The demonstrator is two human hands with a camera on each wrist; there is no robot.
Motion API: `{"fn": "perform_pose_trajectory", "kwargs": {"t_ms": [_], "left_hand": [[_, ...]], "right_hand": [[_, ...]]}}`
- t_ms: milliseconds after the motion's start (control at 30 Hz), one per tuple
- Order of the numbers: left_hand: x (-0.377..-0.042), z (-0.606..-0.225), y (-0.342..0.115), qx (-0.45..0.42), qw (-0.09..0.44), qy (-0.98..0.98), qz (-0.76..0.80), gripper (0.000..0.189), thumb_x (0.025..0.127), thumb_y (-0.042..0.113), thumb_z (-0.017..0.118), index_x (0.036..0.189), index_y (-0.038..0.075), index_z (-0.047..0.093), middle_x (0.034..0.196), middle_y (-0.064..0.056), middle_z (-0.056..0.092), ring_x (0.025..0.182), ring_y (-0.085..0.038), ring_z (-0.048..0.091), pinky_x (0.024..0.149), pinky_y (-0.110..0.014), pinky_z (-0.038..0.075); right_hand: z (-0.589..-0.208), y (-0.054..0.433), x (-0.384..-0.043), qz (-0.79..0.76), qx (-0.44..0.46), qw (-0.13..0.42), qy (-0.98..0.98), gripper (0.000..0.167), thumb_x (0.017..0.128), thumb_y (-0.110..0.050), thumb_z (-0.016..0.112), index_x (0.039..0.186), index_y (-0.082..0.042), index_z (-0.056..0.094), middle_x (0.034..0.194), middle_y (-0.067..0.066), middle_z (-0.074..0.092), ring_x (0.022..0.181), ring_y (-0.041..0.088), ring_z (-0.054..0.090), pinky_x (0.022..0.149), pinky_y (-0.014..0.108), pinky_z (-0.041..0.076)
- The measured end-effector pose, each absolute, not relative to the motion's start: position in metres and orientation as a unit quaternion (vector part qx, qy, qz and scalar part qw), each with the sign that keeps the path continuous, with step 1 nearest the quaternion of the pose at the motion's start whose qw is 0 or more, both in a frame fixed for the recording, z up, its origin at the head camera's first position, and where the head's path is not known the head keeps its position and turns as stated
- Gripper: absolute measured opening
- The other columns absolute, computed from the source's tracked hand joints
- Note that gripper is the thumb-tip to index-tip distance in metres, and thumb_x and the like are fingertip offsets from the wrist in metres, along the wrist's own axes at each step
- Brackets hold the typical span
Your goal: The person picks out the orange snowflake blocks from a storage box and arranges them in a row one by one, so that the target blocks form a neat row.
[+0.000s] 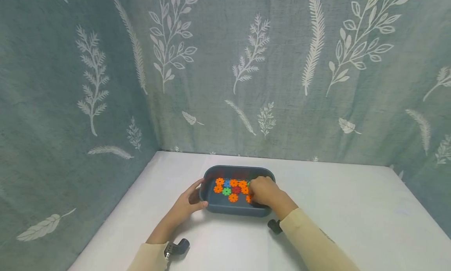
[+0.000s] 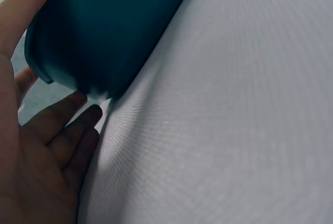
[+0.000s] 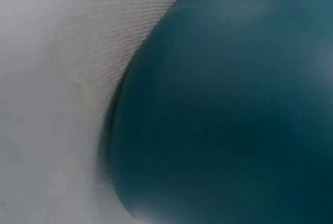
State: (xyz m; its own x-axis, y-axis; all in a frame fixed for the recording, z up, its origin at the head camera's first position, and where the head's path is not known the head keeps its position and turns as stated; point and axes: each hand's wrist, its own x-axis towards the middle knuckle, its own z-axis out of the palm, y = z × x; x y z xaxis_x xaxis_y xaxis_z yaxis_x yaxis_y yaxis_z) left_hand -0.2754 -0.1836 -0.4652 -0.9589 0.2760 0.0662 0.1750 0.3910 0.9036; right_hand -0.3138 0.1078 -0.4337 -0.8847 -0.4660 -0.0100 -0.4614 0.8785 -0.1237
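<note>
Tray: we see a dark blue-green tray with rounded corners standing on the white table, between the two hands, one long side facing the person.
Left hand: we find it at the tray's left end, spread wide, with the thumb by the near corner and a finger up at the rim; the fingers bend only slightly and touch the wall without clasping it.
Left wrist view: we see the lower fingers relaxed beside the tray's end; whether each one touches it, we cannot tell.
Right hand: we see it reaching over the right end of the tray, fingers bent down inside; the fingertips are hidden, so we cannot tell how far apart they are or whether they hold a disc.
Nearest discs: an orange disc lies just beside the right hand, on its left and partly covered; we also make out a bit of green by the knuckles.
Other discs: left of the right hand, on the tray's floor, we see more orange discs, a blue disc, a green disc and a red disc, close together.
Right wrist view: we see the tray's outer wall beside the white tabletop.
Sleeves: both are cream; we see a dark device at the left wrist.
Backdrop: grey-green cloth with white leaves.
</note>
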Motion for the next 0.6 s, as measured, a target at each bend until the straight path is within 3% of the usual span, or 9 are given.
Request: {"fn": "perform_pose_trajectory", "kwargs": {"t_ms": [233, 600], "left_hand": [[-0.269, -0.457, -0.183, 0.151, 0.050, 0.831, 0.534, 0.081, 0.087, 0.018, 0.075, 0.154, 0.012, 0.029, 0.149, -0.025, 0.036, 0.135, -0.039, 0.038, 0.108, -0.049, 0.034], [-0.281, -0.471, -0.185, 0.138, 0.053, 0.830, 0.537, 0.081, 0.087, 0.018, 0.075, 0.154, 0.016, 0.028, 0.150, -0.025, 0.034, 0.136, -0.039, 0.038, 0.109, -0.052, 0.031]], "right_hand": [[-0.435, 0.107, -0.314, -0.074, -0.243, 0.032, 0.967, 0.014, 0.081, -0.014, 0.078, 0.077, -0.020, 0.066, 0.070, -0.010, 0.059, 0.070, 0.013, 0.055, 0.071, 0.036, 0.046], [-0.431, 0.114, -0.312, -0.161, -0.255, 0.043, 0.953, 0.011, 0.084, -0.007, 0.075, 0.089, -0.017, 0.072, 0.081, -0.006, 0.068, 0.075, 0.012, 0.063, 0.073, 0.031, 0.055]]}}
